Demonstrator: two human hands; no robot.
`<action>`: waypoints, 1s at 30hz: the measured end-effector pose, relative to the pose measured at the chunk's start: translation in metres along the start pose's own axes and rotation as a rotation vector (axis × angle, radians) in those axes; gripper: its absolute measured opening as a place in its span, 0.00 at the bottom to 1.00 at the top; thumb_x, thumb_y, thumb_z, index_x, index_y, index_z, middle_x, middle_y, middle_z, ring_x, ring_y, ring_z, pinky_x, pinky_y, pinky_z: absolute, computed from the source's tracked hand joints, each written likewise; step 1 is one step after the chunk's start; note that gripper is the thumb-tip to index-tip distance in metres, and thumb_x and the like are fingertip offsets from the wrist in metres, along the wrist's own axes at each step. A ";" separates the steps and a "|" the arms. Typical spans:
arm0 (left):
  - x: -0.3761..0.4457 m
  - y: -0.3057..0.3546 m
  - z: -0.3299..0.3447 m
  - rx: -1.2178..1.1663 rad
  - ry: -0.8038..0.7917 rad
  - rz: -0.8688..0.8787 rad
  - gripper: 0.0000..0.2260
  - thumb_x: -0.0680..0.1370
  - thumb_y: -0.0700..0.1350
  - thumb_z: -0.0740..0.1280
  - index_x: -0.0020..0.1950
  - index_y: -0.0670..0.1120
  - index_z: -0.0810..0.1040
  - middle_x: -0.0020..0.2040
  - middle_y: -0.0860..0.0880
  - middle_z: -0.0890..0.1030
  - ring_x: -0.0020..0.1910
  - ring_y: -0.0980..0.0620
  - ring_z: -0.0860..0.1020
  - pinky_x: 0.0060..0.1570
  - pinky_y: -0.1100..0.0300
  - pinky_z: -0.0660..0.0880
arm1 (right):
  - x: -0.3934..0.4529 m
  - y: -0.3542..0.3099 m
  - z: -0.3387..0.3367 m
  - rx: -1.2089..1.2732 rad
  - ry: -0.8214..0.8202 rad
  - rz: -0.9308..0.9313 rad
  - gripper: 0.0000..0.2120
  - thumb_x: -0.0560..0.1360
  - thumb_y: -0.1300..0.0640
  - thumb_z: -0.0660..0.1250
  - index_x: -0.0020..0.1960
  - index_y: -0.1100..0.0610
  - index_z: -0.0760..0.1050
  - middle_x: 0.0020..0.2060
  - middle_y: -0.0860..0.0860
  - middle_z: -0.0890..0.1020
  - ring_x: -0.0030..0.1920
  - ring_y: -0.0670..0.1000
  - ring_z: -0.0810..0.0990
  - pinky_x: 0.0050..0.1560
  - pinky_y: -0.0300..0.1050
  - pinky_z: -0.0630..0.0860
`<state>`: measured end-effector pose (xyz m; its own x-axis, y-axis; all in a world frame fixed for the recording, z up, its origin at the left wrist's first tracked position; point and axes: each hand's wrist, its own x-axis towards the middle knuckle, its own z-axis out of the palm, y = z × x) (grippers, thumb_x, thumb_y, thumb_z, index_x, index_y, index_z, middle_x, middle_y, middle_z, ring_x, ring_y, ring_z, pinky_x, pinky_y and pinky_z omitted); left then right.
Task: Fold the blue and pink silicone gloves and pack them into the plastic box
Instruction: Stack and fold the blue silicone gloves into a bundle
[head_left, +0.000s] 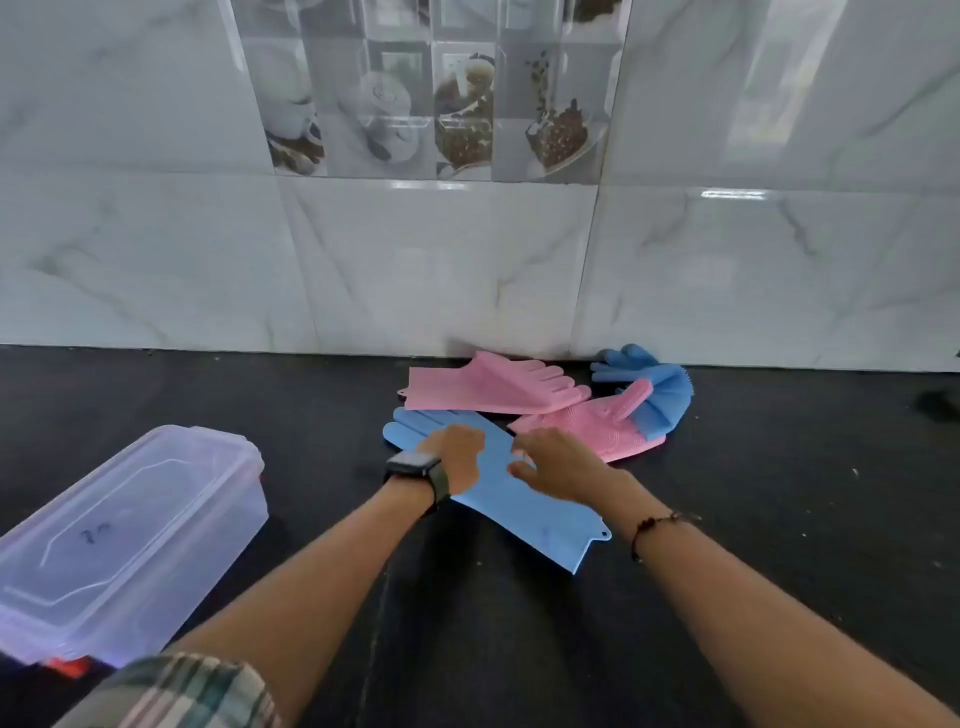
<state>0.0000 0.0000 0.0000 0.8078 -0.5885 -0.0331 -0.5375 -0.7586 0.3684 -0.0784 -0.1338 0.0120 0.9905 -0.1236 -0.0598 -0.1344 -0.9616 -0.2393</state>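
A blue silicone glove (524, 512) lies flat on the dark counter, fingers pointing far left, cuff near right. My left hand (457, 452) rests on its palm area, fingers curled down onto it. My right hand (556, 462) hovers or presses just right of that, fingers spread over the glove's edge. Beyond lie a pink glove (478, 387) flat by the wall, a second pink glove (597, 421) with its bristle side up, and a second blue glove (660, 389) partly under it. The clear plastic box (119, 535) stands at the near left with its lid on.
The dark counter (753, 493) ends at a white marble-tiled wall (441, 270) right behind the gloves. A small dark object (940, 405) sits at the far right edge. A plaid sleeve (176, 691) shows at the bottom left.
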 end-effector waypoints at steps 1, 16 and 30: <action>-0.012 -0.007 0.007 0.024 -0.007 -0.073 0.14 0.77 0.36 0.57 0.60 0.41 0.74 0.59 0.41 0.79 0.57 0.42 0.77 0.53 0.53 0.74 | -0.007 -0.008 0.015 -0.022 -0.062 -0.044 0.19 0.76 0.50 0.60 0.61 0.62 0.72 0.58 0.59 0.78 0.59 0.58 0.75 0.55 0.50 0.72; -0.085 -0.041 0.032 -1.700 0.205 -0.809 0.11 0.79 0.29 0.54 0.55 0.31 0.73 0.62 0.30 0.74 0.64 0.34 0.73 0.58 0.51 0.74 | 0.026 -0.071 0.044 0.187 0.082 -0.051 0.13 0.72 0.67 0.58 0.31 0.54 0.66 0.36 0.61 0.74 0.38 0.57 0.73 0.38 0.46 0.64; -0.063 -0.048 0.029 -1.008 0.333 -0.680 0.27 0.76 0.34 0.63 0.73 0.45 0.60 0.62 0.39 0.76 0.59 0.39 0.76 0.60 0.47 0.74 | -0.018 -0.026 0.059 1.256 -0.162 0.624 0.09 0.72 0.66 0.58 0.35 0.60 0.72 0.27 0.55 0.71 0.24 0.50 0.68 0.25 0.38 0.69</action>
<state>-0.0320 0.0653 -0.0422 0.9487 0.0467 -0.3128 0.3145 -0.2430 0.9176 -0.0947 -0.0919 -0.0373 0.7574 -0.3298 -0.5636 -0.5635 0.1059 -0.8193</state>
